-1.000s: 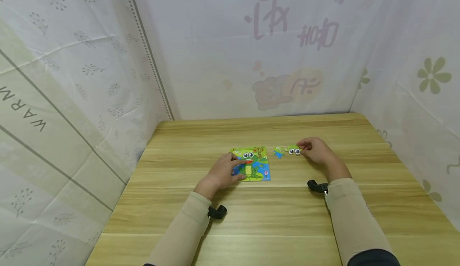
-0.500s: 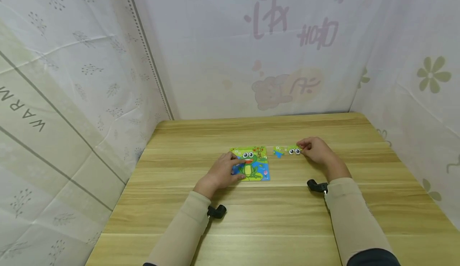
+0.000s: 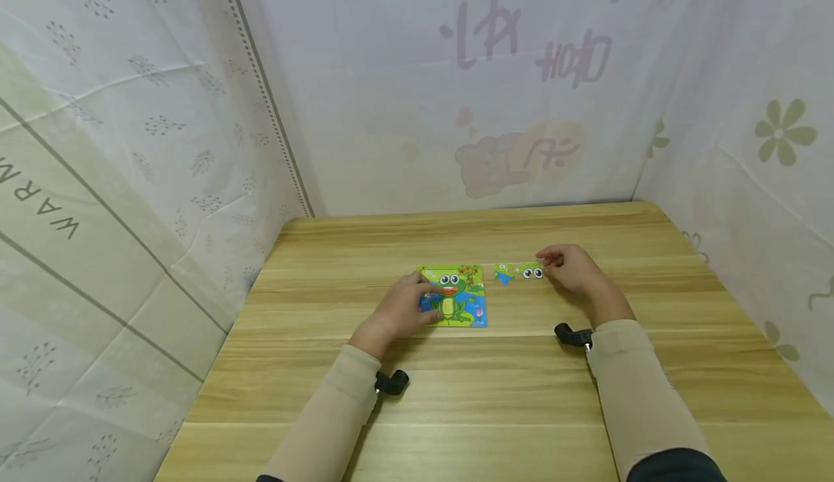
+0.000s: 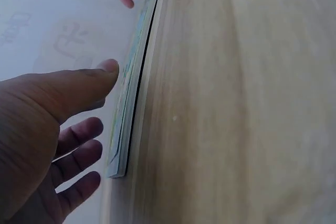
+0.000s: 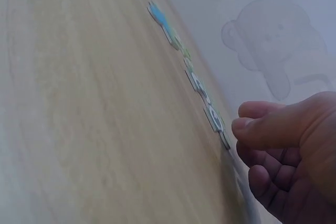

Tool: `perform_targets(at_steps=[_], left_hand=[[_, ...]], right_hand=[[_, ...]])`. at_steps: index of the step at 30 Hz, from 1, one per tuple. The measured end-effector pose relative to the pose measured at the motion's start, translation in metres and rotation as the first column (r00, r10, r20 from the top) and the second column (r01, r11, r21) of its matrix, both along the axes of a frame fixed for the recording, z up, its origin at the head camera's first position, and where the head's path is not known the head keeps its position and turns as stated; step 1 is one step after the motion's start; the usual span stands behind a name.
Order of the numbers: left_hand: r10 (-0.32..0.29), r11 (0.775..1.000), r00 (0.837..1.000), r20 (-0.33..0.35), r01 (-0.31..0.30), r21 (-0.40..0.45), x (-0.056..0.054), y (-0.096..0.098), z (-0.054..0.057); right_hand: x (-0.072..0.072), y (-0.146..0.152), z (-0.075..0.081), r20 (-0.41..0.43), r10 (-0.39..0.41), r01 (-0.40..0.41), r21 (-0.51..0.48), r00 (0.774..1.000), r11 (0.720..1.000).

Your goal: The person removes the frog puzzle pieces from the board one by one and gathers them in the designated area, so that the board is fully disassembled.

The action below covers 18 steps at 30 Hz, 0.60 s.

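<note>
Some tabletop (image 3: pixel 495 373) separates frog puzzle (image 3: pixel 470 311) from eyed strip (image 3: pixel 532 273): left hand (image 3: pixel 399 307) spread; right hand (image 3: pixel 572 270) at edge, grip unclear.

Just below the centre of the frame, a square frog picture puzzle (image 3: pixel 461 299) lies flat: a green frog with white eyes, red mouth and yellow belly on green and blue, its left side partly covered. Right of it, apart, a flat jigsaw strip (image 3: pixel 523 272) shows two round eyes and, leftmost, a blue patch.
</note>
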<state>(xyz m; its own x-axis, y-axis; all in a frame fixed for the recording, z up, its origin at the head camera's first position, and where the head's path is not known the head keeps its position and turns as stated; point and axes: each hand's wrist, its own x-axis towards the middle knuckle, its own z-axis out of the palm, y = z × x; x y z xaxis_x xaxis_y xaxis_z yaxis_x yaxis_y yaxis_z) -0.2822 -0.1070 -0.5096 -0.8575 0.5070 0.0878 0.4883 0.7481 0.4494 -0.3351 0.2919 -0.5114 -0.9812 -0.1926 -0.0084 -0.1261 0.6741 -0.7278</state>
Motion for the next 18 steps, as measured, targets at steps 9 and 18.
perform_targets(at_steps=[9, 18], left_hand=[[-0.009, 1.0, 0.999, 0.04, 0.01, -0.003, 0.0, 0.013, 0.005], [-0.003, 0.999, 1.0, -0.011, 0.003, -0.042, -0.002, 0.026, 0.002]], right_hand=[[-0.003, -0.019, 0.002, -0.022, 0.025, -0.025, -0.014, 0.999, 1.0], [-0.001, -0.045, 0.006, -0.046, 0.069, -0.07, -0.016, 0.997, 0.997]])
